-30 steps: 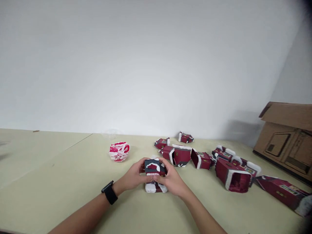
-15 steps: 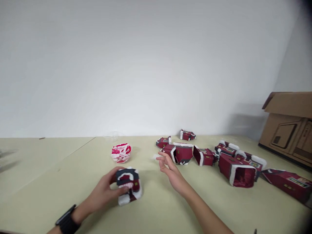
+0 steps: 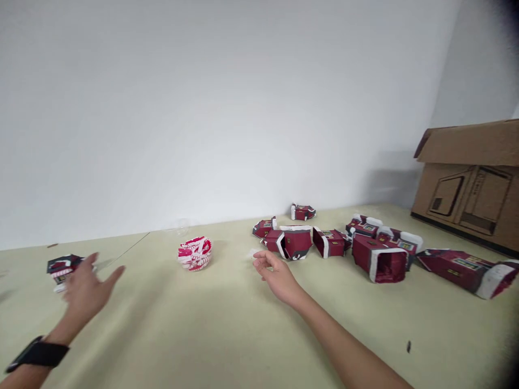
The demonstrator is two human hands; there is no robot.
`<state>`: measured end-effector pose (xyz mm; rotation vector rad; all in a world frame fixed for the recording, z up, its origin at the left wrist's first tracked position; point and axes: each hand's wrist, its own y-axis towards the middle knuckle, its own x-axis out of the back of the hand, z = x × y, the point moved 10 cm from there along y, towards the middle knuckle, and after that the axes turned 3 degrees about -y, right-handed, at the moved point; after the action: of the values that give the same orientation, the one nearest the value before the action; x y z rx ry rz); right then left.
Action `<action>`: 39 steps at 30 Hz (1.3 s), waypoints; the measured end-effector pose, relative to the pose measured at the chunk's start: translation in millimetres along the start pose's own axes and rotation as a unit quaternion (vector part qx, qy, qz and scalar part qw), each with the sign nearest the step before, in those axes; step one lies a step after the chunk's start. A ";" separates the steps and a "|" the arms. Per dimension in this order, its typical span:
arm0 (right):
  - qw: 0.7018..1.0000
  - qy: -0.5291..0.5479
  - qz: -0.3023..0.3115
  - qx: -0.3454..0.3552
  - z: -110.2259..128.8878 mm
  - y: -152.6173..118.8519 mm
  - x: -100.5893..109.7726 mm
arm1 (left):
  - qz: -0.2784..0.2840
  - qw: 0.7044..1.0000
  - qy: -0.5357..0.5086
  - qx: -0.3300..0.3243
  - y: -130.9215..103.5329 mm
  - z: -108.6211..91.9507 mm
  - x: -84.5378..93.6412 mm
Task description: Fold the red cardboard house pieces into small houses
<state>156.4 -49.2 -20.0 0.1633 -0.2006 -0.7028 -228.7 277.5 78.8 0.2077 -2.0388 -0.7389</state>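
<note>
A small dark-red model house [image 3: 60,267] with a black roof and white trim stands on the table at the far left. My left hand [image 3: 89,292], a black watch on its wrist, is beside it with fingers and thumb spread, hiding its right side. My right hand [image 3: 279,276] hovers over the middle of the table, fingers loosely bent and holding nothing visible. Near its fingertips lies a small whitish clear scrap [image 3: 253,253]. Between my hands sits a clear bowl of red-and-white striped pieces [image 3: 195,254].
Several similar red houses lie tipped on their sides at the right, including one with its open base toward me [image 3: 379,259]. A cardboard box [image 3: 466,189] stands at the back right by the wall. A small dark bit [image 3: 408,346] lies near the front.
My left hand has carried the house to the far left and let go of it. My right hand stays near the middle, its fingers bent more. The view has tilted and turned slightly.
</note>
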 end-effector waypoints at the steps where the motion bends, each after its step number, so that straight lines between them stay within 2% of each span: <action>1: 1.000 0.001 -0.008 0.004 -0.6 1.0 1.3 | 0.012 0.999 -0.016 -0.036 -15.7 -36.8 -8.2; 2: 1.000 0.002 -0.016 0.007 -0.6 1.7 2.8 | 0.036 0.994 -0.038 -0.099 -35.3 -81.4 -18.4; 4: 0.999 0.006 -0.035 0.016 1.3 2.4 8.0 | 0.120 0.960 -0.105 -0.229 -83.7 -173.4 -42.2; 6: 0.997 0.011 -0.067 0.027 5.2 2.5 18.0 | 0.232 0.902 -0.143 -0.336 -135.0 -255.9 -67.7; 7: 0.995 0.014 -0.089 0.033 7.4 2.4 25.3 | 0.273 0.872 -0.151 -0.377 -156.4 -291.1 -77.6; 9: 0.989 0.024 -0.142 0.044 10.5 2.1 42.7 | 0.316 0.843 -0.156 -0.405 -179.1 -346.0 -96.3; 10: 0.984 0.032 -0.168 0.048 11.0 2.0 51.7 | 0.329 0.840 -0.155 -0.402 -182.5 -367.3 -107.0; 11: 0.979 0.042 -0.191 0.049 10.7 2.0 60.1 | 0.343 0.844 -0.151 -0.384 -181.9 -384.0 -120.0; 13: 0.971 0.063 -0.224 0.046 8.6 2.5 73.3 | 0.382 0.855 -0.154 -0.315 -175.2 -404.7 -149.7; 16: 0.963 0.090 -0.251 0.036 5.0 3.5 84.3 | 0.422 0.860 -0.183 -0.219 -167.2 -416.0 -185.9; 19: 0.960 0.107 -0.258 0.023 2.5 4.8 86.4 | 0.415 0.858 -0.221 -0.208 -164.4 -420.7 -198.2; 26: 0.956 0.135 -0.259 -0.004 -4.7 9.0 85.6 | 0.375 0.839 -0.297 -0.259 -165.7 -422.2 -181.5; 31: 0.957 0.133 -0.257 -0.017 -8.6 9.7 86.5 | 0.337 0.846 -0.325 -0.257 -158.0 -412.0 -173.5; 34: 0.957 0.122 -0.260 -0.032 -13.1 9.3 88.1 | 0.311 0.854 -0.353 -0.221 -140.6 -394.9 -170.9; 37: 0.956 0.120 -0.264 -0.050 -17.8 8.9 89.0 | 0.283 0.865 -0.379 -0.169 -120.7 -367.6 -162.2; 38: 0.956 0.125 -0.260 -0.058 -19.2 8.9 87.7 | 0.291 0.855 -0.408 -0.137 -117.2 -357.3 -159.5; 39: 0.957 0.134 -0.250 -0.067 -20.2 9.1 84.8 | 0.318 0.828 -0.452 -0.096 -117.6 -347.9 -158.5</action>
<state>230.1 -96.2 -26.8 0.1797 0.1573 -1.1843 128.2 102.9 33.0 -1.0972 -2.6244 -0.6449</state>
